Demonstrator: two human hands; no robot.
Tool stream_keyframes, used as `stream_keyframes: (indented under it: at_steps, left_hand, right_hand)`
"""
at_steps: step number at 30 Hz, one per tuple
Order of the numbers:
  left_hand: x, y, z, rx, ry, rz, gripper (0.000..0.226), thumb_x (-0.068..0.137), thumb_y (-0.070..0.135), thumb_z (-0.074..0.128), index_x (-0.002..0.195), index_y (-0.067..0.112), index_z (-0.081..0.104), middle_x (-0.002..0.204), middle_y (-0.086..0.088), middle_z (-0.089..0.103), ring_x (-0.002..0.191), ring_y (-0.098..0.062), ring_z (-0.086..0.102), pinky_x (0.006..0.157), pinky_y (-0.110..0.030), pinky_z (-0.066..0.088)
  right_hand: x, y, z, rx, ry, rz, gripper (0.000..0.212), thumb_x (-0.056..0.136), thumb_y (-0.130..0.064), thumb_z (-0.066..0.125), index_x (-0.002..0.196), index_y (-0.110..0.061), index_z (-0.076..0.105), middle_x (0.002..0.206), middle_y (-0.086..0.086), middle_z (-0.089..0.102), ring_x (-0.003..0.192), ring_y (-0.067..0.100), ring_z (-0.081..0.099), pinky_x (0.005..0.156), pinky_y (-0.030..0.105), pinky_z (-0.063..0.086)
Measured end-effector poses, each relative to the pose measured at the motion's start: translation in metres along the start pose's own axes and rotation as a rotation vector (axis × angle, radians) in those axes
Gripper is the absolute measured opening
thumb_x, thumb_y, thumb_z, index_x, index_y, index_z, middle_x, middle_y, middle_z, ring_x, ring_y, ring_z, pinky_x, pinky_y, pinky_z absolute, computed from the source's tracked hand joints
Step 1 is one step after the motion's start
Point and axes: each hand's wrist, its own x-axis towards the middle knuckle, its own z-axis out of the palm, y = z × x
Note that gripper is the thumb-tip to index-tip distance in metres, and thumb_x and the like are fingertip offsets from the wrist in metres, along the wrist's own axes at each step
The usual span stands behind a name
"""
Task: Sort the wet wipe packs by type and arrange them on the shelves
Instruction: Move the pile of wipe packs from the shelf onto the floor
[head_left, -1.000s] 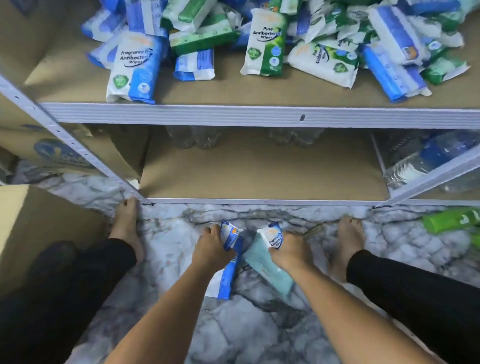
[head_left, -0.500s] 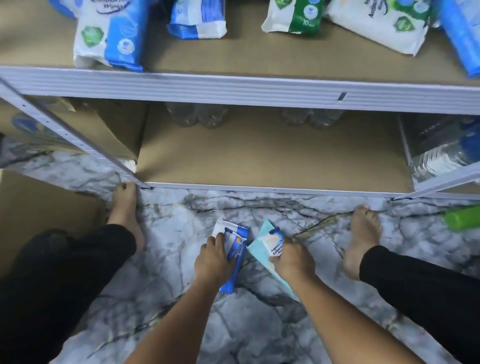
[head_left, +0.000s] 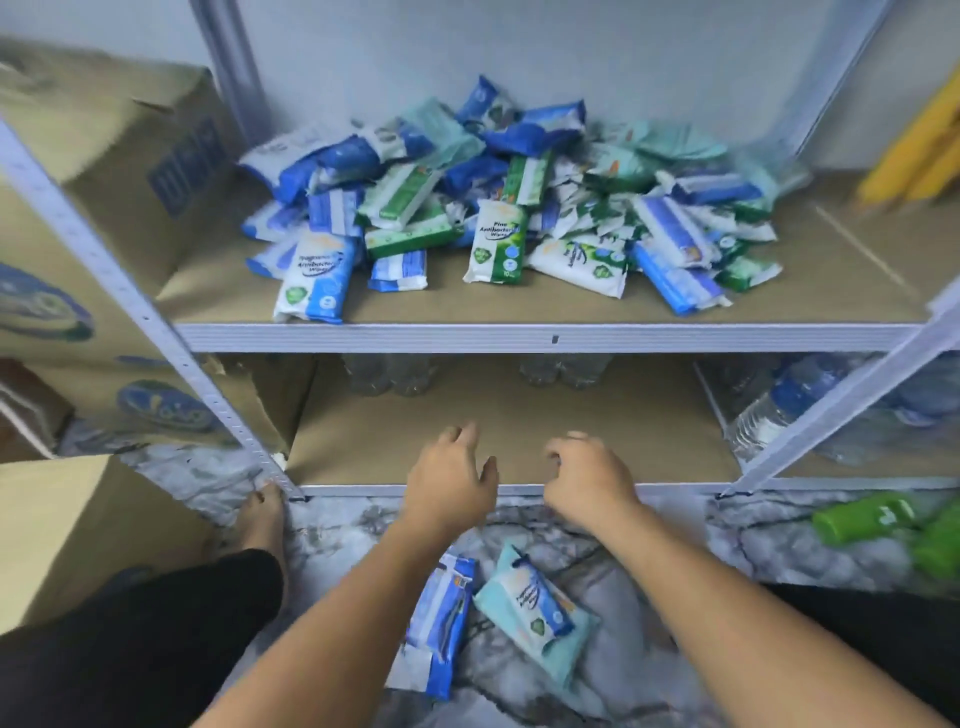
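Fingers (head_left: 460, 436) of my left hand (head_left: 449, 486) are loosely spread and hold nothing. The fingers of my right hand (head_left: 587, 480) curl loosely downward, and they hold nothing either. Both hands hover side by side over the front edge of the lower shelf (head_left: 519, 431).

Two packs lie on the floor (head_left: 753, 535) at 6 o'clock from the hands, under my forearms. The blue pack (head_left: 441, 618) has its long axis running about 1 to 7 o'clock. The teal pack (head_left: 535, 608) lies just beside it and runs about 11 to 5.

The unsorted pile of wet wipe packs (head_left: 519, 202) sits on the upper shelf (head_left: 519, 338), at 12 o'clock from both hands and well apart from them. I judge the next reach goes up to it.

- **Blue-and-white pack** (head_left: 317, 283): it lies at the front edge, at 11 o'clock from the left hand, which is the nearer one. Its long axis runs 12 to 6.
- **Green pine pack** (head_left: 496, 241): it lies near 12 o'clock, a little to the right of the left hand, lengthwise toward me.
- **White-and-green pack** (head_left: 576, 265): it lies at 12 o'clock from the right hand, with its long axis nearer 10 to 4, so that wrist would need to turn.
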Motion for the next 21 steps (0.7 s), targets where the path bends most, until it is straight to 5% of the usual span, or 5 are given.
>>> stream_keyframes:
  at_steps: [10, 17, 21]
  left_hand:
    - [0.022, 0.067, -0.118, -0.046, 0.311, 0.241, 0.042, 0.089, 0.04, 0.051, 0.127, 0.024, 0.06, 0.112, 0.002, 0.063, 0.1, -0.025, 0.062, 0.075, -0.042, 0.056]
    - [0.057, 0.047, -0.129, -0.069, 0.353, 0.239, 0.038, 0.089, 0.037, 0.054, 0.122, 0.02, 0.065, 0.109, -0.001, 0.063, 0.095, -0.024, 0.063, 0.076, -0.041, 0.056]
    - [0.08, 0.046, -0.125, -0.049, 0.418, 0.205, 0.039, 0.087, 0.038, 0.054, 0.117, 0.016, 0.068, 0.104, -0.004, 0.064, 0.099, -0.029, 0.058, 0.082, -0.043, 0.053]
  right_hand:
    - [0.016, -0.039, -0.141, 0.068, 0.357, -0.161, 0.015, 0.083, -0.026, 0.056, 0.082, -0.019, 0.07, 0.079, -0.001, 0.067, 0.076, 0.024, 0.06, 0.068, 0.033, 0.056]
    - [0.058, -0.025, -0.151, 0.015, 0.502, -0.21, 0.04, 0.086, -0.023, 0.062, 0.126, -0.017, 0.064, 0.125, 0.002, 0.057, 0.114, 0.03, 0.051, 0.093, 0.043, 0.047]
    - [0.08, -0.024, -0.153, -0.117, 0.497, -0.101, 0.057, 0.088, -0.041, 0.059, 0.142, -0.028, 0.049, 0.143, -0.008, 0.048, 0.125, 0.028, 0.036, 0.089, 0.043, 0.028]
